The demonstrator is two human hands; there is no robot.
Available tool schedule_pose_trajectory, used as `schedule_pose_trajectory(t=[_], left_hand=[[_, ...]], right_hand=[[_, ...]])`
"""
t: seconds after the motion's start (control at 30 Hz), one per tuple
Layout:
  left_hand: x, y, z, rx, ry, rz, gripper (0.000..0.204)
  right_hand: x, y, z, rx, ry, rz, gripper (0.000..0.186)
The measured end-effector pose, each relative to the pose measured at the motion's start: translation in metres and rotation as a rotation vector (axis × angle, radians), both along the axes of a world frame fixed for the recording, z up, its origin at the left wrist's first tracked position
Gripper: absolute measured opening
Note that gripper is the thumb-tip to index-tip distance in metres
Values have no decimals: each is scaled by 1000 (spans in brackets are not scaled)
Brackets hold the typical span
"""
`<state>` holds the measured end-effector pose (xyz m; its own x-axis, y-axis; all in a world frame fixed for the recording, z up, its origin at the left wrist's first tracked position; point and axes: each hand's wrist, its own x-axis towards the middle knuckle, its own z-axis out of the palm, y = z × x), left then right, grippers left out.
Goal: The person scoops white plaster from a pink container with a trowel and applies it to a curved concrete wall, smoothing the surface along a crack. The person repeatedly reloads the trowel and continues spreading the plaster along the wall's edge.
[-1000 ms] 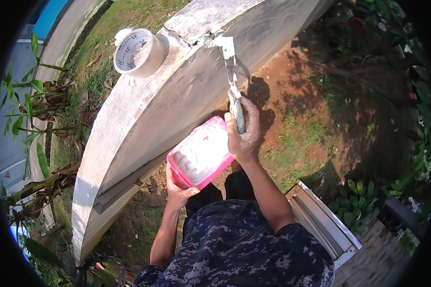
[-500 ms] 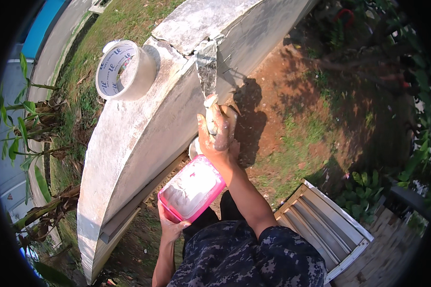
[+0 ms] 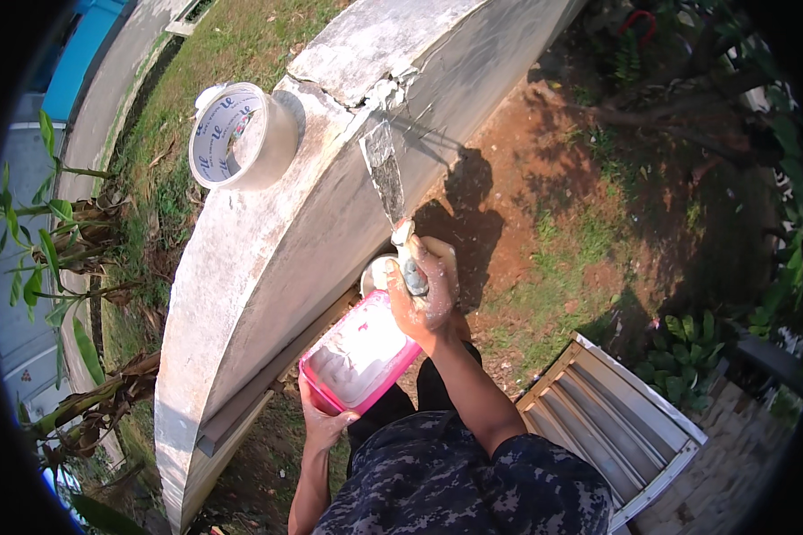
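Note:
My right hand (image 3: pixel 428 285) is closed round the handle of a putty knife (image 3: pixel 382 169), its fingers smeared with white. The flat metal blade points up and away, a little short of a patch of wet white filler (image 3: pixel 385 94) at a crack in the concrete wall (image 3: pixel 241 267). My left hand (image 3: pixel 324 413) grips the near left corner of a pink rectangular tub (image 3: pixel 391 379), tilted at my waist. White paste (image 3: pixel 339 367) lies inside it.
A clear plastic bucket (image 3: pixel 272 147) stands on the wall's top, left of the crack. Below the wall, a round white container (image 3: pixel 375 272) is partly hidden behind my right hand. A slatted metal frame (image 3: pixel 616 428) lies at the lower right. Banana plants (image 3: pixel 53 267) grow at the left.
My right hand has drawn the putty knife back toward me, so its blade has come away from the cracked spot, where white filler now shows. The pink tub stays in my left hand.

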<state>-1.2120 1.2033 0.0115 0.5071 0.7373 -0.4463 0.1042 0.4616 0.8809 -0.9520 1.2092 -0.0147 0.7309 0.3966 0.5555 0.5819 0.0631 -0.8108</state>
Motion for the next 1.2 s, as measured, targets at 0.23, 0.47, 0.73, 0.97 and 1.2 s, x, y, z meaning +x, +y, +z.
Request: schedule_pose_trajectory(t=[0.23,0.47,0.73,0.97,1.2], left_hand=[[3,-7,2,3,-34,20,125],[4,-11,4,-23,-49,17,121],[15,-13,5,-14,-107,8,118],[18,-13,3,-24,-89,-15,117],[18,-13,2,-31,-85,-13,118]], right_hand=[[4,18,1,-72,70,-67,50],[-13,11,18,-25,121,39,55],[-2,24,26,-31,95,27,59],[-12,7,32,-33,108,27,58],[-9,17,25,-46,214,18,54]])
